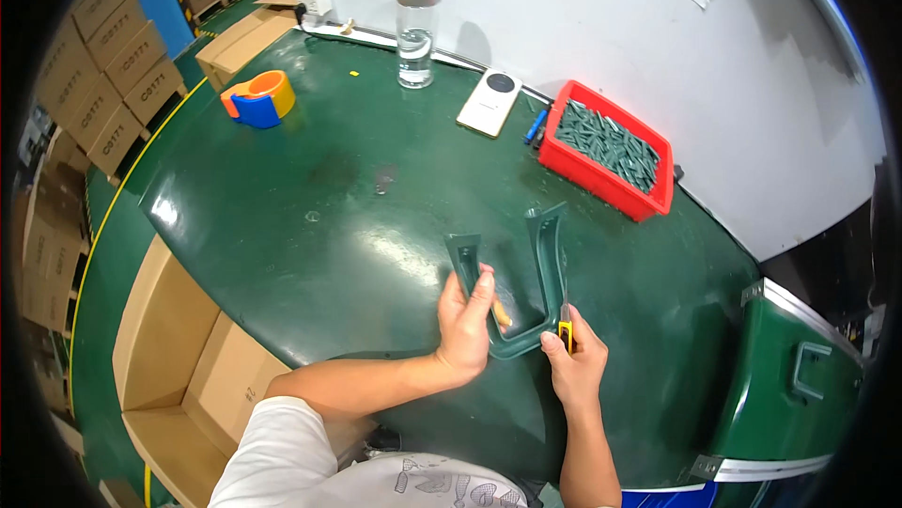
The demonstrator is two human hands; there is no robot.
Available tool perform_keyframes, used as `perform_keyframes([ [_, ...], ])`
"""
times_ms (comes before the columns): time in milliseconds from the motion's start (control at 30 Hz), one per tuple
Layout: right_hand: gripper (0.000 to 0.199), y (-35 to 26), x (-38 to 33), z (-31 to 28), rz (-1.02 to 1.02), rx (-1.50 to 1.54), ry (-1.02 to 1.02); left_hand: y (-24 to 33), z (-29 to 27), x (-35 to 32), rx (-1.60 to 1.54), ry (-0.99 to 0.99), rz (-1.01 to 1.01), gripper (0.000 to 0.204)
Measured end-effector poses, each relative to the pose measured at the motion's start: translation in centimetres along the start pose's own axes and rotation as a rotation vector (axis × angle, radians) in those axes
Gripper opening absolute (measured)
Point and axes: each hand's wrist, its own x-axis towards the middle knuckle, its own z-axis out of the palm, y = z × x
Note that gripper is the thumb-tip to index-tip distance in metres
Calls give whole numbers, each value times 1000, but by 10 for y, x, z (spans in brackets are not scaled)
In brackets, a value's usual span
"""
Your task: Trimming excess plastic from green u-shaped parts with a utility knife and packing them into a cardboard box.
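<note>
**Trimming a green plastic frame**

Now the left hand (465, 320) pinches one arm of the dark green U-shaped plastic frame (526, 292), which lies on the glossy green table (310, 217). The right hand (575, 362) closes its grip around a small yellow utility knife (565, 325) at the frame's other arm; its blade is hard to make out. Behind stands a red plastic bin of green parts (611, 151).

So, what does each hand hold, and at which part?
The left hand holds the dark green U-shaped plastic part by its left leg. The right hand holds a yellow utility knife by its handle, blade against the part's right leg.
</note>
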Motion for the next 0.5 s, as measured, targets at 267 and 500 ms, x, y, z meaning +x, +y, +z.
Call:
perform_keyframes([
  [267,34,10,3,10,47,14,4,-1,0,-6,29,11,8,17],
  [500,15,-12,13,27,164,-12,6,0,0,-2,-14,23,46,17],
])
